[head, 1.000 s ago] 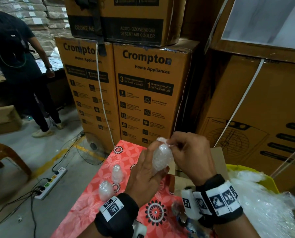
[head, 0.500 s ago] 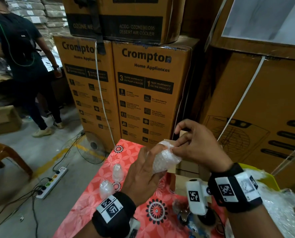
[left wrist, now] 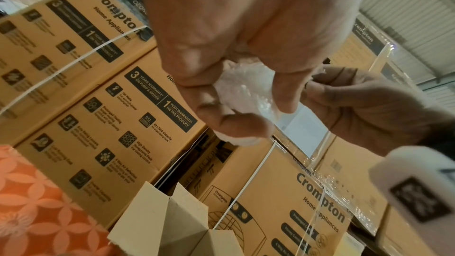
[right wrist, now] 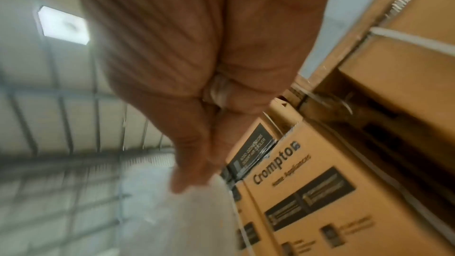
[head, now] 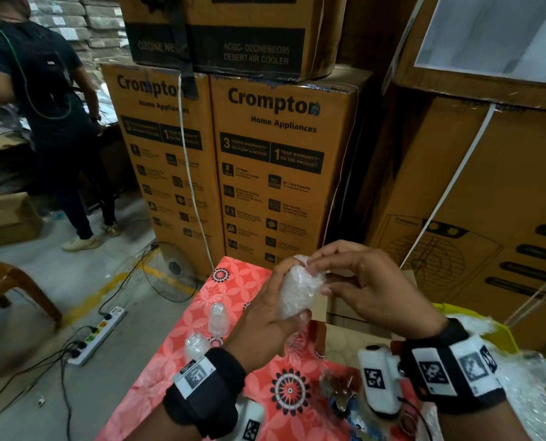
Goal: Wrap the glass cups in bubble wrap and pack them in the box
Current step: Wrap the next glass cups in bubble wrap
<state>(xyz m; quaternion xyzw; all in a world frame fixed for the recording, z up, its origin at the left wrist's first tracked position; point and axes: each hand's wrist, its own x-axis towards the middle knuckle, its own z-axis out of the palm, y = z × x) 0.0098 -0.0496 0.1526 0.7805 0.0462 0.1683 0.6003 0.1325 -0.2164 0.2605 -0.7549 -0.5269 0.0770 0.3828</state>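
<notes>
While gripping the wrapped cup [head: 300, 289] in the left hand [head: 265, 319], fingers and thumb curled round its body and raised well above the red tablecloth [head: 233, 281], finish the top closure before anything else. Pinching the loose bubble wrap [head: 300, 259] at the upper end with the right hand [head: 370, 288], fingertips and thumb closed on the film: judged to be the tucking or twisting step, with packing not yet begun for this piece. Hold firm but not hard with the left; avoid squeezing, for fear of popping bubbles and thinning the padding. Gather all the spare film at the top, then twist or fold it flat against the body, leaving no bare rim. Cannot tell through the layers about any exposed glass, so check by feel. Turn the piece rather than the wrist on meeting resistance. Once closed, lower into the open box [head: 348, 313], just behind and below the hands, closed end pressed against a wall or a neighbour to stop any springing loose. Mind the two other wrapped cups [head: 218, 318] standing on the cloth to the left, near its edge, when reaching past. Take fresh sheets from the spare bubble wrap pile [head: 520, 393] at the right. Expect little weight but a slippery surface; support from underneath during the move.
</notes>
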